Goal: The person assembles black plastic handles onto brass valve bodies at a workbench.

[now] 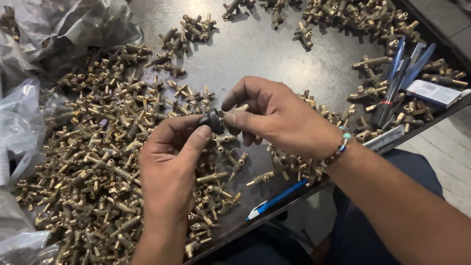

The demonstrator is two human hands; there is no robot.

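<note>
Brass is almost everywhere here: a big heap of small brass valve fittings (98,162) lies under and to the outer side of the left hand (169,169), on a dark metal table (265,54). Between the two hands there is a black round knob (214,120). The left hand is closed on it, with thumb and forefinger pinching its edge. The right hand (277,118) is closed too; its fingertips press one brass fitting (240,108) against the knob, but most of this piece is hidden behind the fingers.

In my opinion the main risk is a slip. The fitting is small and smooth, and if the two parts are not in line while they are pressed together, it can jump out and fall into the heap below, where it looks like all the others. A blue pen (277,200) lies near the table edge, below the right wrist, and an elbow could push it off.
</note>
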